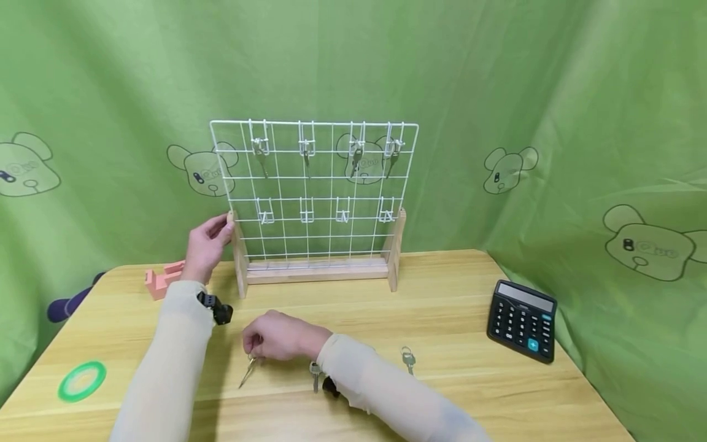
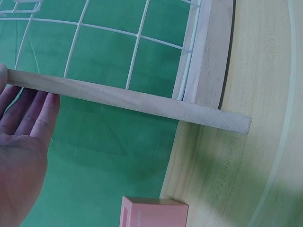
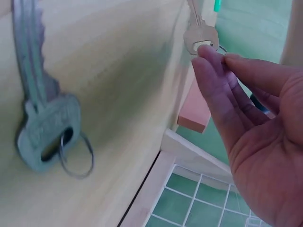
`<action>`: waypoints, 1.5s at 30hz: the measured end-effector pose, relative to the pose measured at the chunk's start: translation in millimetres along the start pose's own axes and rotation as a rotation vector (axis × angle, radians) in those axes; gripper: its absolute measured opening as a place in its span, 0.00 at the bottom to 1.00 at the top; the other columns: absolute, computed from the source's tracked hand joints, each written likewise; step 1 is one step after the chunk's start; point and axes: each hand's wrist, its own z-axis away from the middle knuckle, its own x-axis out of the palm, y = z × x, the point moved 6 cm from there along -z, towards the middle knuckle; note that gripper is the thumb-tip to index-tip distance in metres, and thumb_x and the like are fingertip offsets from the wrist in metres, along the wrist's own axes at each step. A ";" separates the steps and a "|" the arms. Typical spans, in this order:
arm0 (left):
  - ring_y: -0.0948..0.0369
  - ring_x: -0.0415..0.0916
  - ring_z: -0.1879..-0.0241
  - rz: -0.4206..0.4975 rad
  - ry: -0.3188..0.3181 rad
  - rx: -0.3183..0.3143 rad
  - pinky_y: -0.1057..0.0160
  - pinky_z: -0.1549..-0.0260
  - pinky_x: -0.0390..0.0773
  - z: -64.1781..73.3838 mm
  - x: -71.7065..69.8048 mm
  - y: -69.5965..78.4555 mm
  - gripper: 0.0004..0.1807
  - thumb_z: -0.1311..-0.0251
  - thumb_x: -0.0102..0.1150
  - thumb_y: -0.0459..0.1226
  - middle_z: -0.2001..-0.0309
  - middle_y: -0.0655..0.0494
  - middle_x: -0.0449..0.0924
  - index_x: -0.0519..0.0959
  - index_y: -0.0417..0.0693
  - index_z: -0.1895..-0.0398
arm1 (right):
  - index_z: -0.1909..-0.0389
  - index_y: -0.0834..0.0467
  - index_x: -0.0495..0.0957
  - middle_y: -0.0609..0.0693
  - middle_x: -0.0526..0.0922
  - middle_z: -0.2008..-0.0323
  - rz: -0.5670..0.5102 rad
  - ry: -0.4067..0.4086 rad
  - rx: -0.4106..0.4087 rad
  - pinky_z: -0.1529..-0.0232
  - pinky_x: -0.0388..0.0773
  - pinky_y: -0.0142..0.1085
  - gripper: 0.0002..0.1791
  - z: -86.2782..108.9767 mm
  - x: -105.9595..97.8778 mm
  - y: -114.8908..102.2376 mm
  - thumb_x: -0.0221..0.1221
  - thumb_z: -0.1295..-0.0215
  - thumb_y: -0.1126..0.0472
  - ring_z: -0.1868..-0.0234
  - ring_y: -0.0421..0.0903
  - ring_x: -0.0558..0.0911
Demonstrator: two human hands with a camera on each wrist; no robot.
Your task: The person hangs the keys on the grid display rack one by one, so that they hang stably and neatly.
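Head view shows us four keys [image 1: 356, 161] hung along the rack [image 1: 313, 202] top, lower hooks bare, our right hand [image 1: 278, 336] pinching a key [image 1: 248, 371] on the table [image 1: 453, 319], two more lying lower center, left hand [image 1: 207, 245] steadying the frame open-fingered.

Pale matt wood for the table [image 1: 453, 307] and rack posts [image 1: 239, 258], thin white-coated wire grid [image 1: 315, 184] between them, dull worn metal keys [image 3: 45, 118], glossy black plastic calculator [image 1: 521, 319] right of the rack.
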 end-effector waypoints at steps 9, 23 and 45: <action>0.49 0.67 0.35 0.004 0.006 0.002 0.63 0.39 0.71 0.8 0.7 0.5 0.28 0.27 0.51 0.39 0.32 0.40 0.65 0.62 0.40 0.29 | 0.66 0.56 0.81 0.37 0.79 0.72 -0.076 0.098 -0.017 0.65 0.75 0.19 0.05 9.9 -22.7 6.2 0.62 0.36 0.70 0.69 0.31 0.76; 0.49 0.66 0.35 -0.006 0.005 -0.001 0.62 0.38 0.71 0.0 0.5 -0.2 0.28 0.27 0.51 0.40 0.32 0.40 0.65 0.62 0.40 0.29 | 0.66 0.58 0.80 0.40 0.80 0.71 -0.187 0.201 0.012 0.67 0.78 0.22 0.04 19.7 -53.8 14.2 0.62 0.35 0.70 0.71 0.31 0.79; 0.49 0.67 0.35 -0.015 0.017 0.013 0.63 0.39 0.71 -0.2 1.4 -1.0 0.28 0.28 0.52 0.41 0.32 0.40 0.66 0.63 0.39 0.29 | 0.63 0.63 0.81 0.49 0.82 0.69 -0.376 0.441 0.034 0.66 0.83 0.28 0.04 16.7 -104.0 25.6 0.62 0.37 0.73 0.70 0.40 0.83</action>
